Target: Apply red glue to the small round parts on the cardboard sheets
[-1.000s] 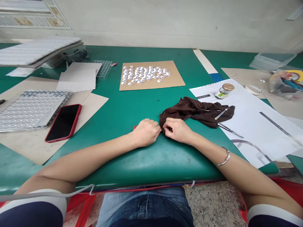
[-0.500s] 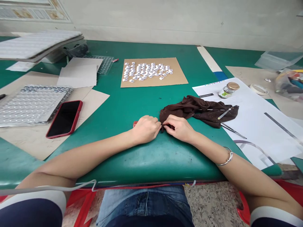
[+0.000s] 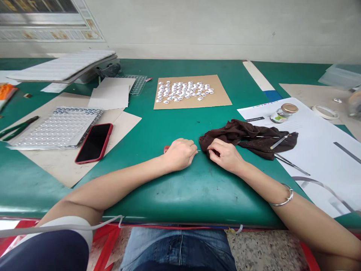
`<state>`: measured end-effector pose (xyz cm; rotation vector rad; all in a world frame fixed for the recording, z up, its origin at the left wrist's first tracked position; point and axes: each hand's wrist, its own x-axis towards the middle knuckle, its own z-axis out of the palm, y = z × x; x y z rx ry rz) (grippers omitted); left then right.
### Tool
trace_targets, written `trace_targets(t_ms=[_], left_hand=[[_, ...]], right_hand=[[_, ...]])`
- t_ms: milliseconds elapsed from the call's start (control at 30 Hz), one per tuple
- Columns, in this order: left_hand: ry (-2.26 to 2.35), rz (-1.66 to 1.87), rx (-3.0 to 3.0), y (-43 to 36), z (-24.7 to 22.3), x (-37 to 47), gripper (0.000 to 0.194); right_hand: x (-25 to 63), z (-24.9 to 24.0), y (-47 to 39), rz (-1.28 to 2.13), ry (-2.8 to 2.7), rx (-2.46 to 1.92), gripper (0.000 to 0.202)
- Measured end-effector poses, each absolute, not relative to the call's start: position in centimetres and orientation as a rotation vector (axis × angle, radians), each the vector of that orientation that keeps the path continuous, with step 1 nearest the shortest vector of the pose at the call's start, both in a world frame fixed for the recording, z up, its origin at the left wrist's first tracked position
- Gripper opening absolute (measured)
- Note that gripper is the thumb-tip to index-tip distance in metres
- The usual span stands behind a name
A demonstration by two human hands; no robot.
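Near the front middle of the table, my left hand [image 3: 181, 155] is closed in a fist around a tool with a red handle [image 3: 166, 149]. A thin pale tip pokes out on the fist's right side; most of the tool is hidden. Just to the right, my right hand [image 3: 225, 156] pinches the left end of a crumpled dark brown cloth [image 3: 239, 130]. A small gap separates the tip from the cloth. On the cloth lies a thin pale stick-like tool [image 3: 279, 141], and metal tweezers [image 3: 291, 164] stick out from its right end.
Many small white printed pieces lie on a brown cardboard sheet [image 3: 222, 98]. Left are a red-cased phone [image 3: 94, 143], a clear dimpled tray [image 3: 56, 128] and green-handled pliers [image 3: 19, 127]. A lidded glass jar [image 3: 283, 113] and a tape roll [image 3: 325, 112] stand right.
My right hand has moved right, away from my left fist, with the cloth's end. The thin tip now shows between them. The whole view has shifted a little.
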<state>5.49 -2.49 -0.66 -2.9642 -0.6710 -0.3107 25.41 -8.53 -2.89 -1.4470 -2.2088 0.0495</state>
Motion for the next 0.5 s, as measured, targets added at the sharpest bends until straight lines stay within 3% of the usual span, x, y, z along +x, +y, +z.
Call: trace_targets(t_ms=[133,500], left_hand=[[-0.61,-0.274,-3.0,-3.1,-0.4,5.8,0.026],[-0.595,-0.229,-3.013,-3.6,-0.7,6.0,0.023]], right_hand=[[24.8,-2.7,-8.8,0.136,-2.238,-1.328,0.019],[23.5,-2.7,-9.4,-0.188,-2.335,-1.399,0.019]])
